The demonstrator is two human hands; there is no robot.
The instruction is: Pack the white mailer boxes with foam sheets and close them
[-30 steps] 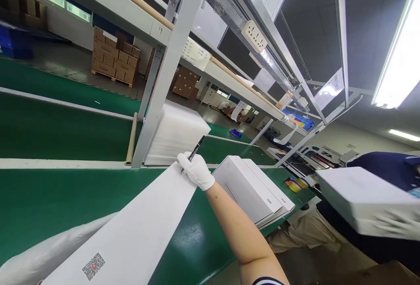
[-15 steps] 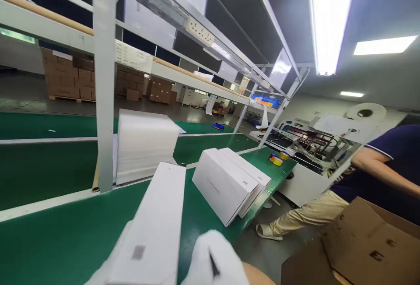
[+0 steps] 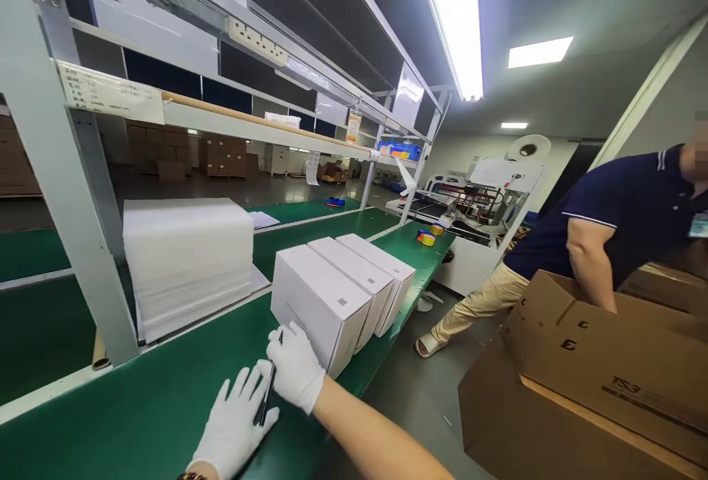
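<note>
My right hand point(image 3: 297, 368), in a white glove, is closed around a slim black pen-like tool point(image 3: 268, 396); its exact kind is unclear. One end shows between the fingers and the other points back towards me. My left hand point(image 3: 235, 415), also gloved, is held over the green work surface point(image 3: 166, 399) with fingers spread, its thumb and fingertips close to the tool's lower end. Whether they touch it I cannot tell. Just beyond my right hand, the nearest white box point(image 3: 321, 303) stands in a row with a second white box point(image 3: 357, 273) and a third point(image 3: 387, 255).
A stack of white foam sheets point(image 3: 188, 266) stands behind a grey metal post point(image 3: 66, 170) on the left. Tape rolls point(image 3: 425, 237) lie at the far end. On the right, a person point(image 3: 602, 207) reaches into a large open cardboard carton point(image 3: 597, 362).
The long white box near me now stands with the other two as a third in the row. My left hand has come free of it. The view has shifted right.
</note>
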